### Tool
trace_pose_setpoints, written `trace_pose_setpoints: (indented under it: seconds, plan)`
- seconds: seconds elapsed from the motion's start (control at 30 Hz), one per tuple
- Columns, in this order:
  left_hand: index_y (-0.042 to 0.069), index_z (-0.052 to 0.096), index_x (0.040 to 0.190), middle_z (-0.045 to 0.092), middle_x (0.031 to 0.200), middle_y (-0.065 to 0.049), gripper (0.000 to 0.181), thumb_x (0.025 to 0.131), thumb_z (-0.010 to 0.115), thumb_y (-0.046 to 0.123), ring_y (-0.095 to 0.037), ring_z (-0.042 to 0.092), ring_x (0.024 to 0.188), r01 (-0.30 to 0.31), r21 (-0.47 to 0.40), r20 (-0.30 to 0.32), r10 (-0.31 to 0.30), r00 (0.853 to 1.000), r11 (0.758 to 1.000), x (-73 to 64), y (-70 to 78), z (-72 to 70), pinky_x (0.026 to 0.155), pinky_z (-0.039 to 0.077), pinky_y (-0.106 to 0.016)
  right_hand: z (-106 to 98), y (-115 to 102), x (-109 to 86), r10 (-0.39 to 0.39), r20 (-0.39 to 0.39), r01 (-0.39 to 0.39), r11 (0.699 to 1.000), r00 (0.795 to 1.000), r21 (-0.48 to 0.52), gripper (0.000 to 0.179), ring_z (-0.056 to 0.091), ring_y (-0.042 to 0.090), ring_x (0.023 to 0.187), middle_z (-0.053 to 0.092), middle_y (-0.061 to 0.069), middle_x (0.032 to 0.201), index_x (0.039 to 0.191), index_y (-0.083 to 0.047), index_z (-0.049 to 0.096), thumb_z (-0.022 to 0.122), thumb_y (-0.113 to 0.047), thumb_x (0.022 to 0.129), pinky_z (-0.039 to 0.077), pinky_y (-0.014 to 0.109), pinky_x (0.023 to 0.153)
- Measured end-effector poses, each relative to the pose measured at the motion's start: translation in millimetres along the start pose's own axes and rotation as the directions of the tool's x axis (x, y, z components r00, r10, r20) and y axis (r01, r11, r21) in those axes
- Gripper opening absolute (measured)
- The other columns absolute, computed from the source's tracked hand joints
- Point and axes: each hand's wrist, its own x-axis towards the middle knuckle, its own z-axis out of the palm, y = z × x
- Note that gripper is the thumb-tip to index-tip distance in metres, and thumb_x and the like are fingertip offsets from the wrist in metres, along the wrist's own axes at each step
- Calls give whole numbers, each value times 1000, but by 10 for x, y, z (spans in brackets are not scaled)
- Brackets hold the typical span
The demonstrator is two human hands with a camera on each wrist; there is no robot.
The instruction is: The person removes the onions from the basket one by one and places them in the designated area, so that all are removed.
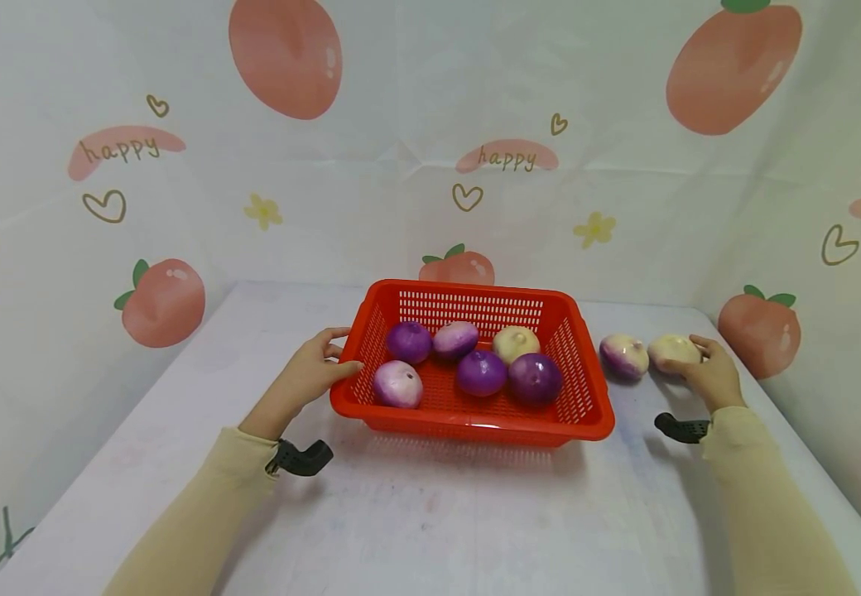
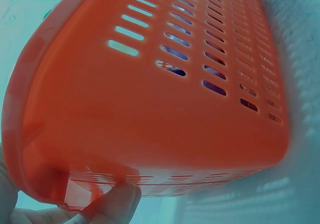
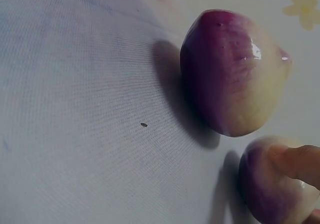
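A red plastic basket (image 1: 468, 426) with slotted walls stands on the table, holding several purple and cream turnips (image 1: 481, 373). My left hand (image 1: 304, 377) grips its left rim, the thumb over the edge and fingers outside; the left wrist view shows the basket's outer wall (image 2: 140, 109) with fingertips (image 2: 120, 199) at its rim. To the right of the basket, my right hand (image 1: 715, 377) holds a pale turnip (image 1: 673, 353) between thumb and fingers. Beside that lies another purple and cream turnip (image 1: 624, 357), apart from the hand. The right wrist view shows both turnips close up.
The white table (image 1: 430, 521) meets printed cloth walls (image 1: 401, 199) at the back and both sides. Dark wrist mounts (image 1: 304, 458) stick out from both sleeves. A thin green cord (image 1: 7, 534) shows at the lower left.
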Motion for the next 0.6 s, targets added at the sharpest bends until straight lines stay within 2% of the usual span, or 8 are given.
trace_pose_setpoints:
  seconds: [0.6]
  plan:
    - [5, 33, 147, 61, 116, -23, 65, 91, 63, 19, -22, 68, 88, -7, 6, -3, 7, 1000, 1000, 6, -7, 10, 82, 58, -37, -2, 8, 10, -35, 38, 35, 999, 999, 2, 89, 13, 52, 142, 16, 34, 153, 150, 6, 17, 68, -31, 88, 15, 63, 114]
